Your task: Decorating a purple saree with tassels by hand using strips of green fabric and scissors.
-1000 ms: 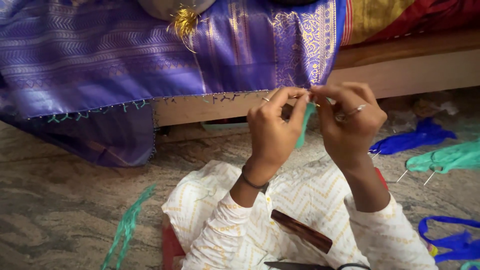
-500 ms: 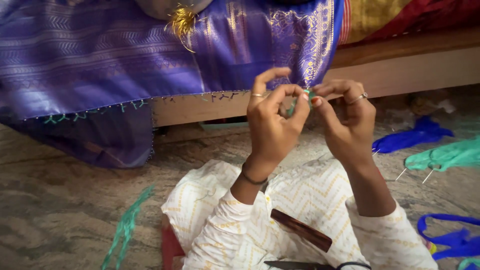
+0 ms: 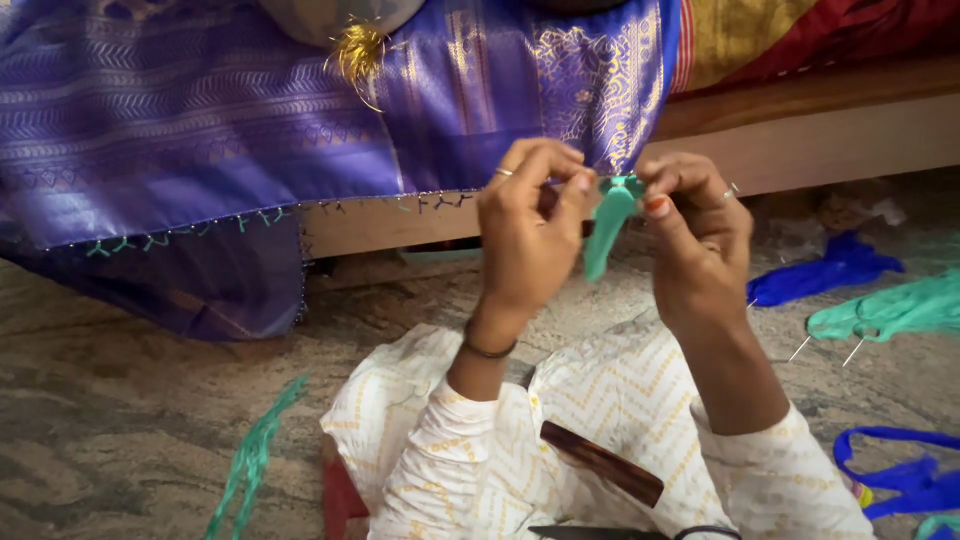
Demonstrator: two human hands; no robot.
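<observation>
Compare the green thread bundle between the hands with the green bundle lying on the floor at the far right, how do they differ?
The held green bundle hangs upright from the hem of the purple cloth, pinched between the left hand and right hand; the floor green bundle lies flat, untouched. The held one looks shorter and folded; the floor one stretches out long. Both are the same green.

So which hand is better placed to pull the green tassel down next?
Probably the right hand: its fingers pinch the top of the green tassel, while the left hand grips the purple cloth's edge.
</observation>
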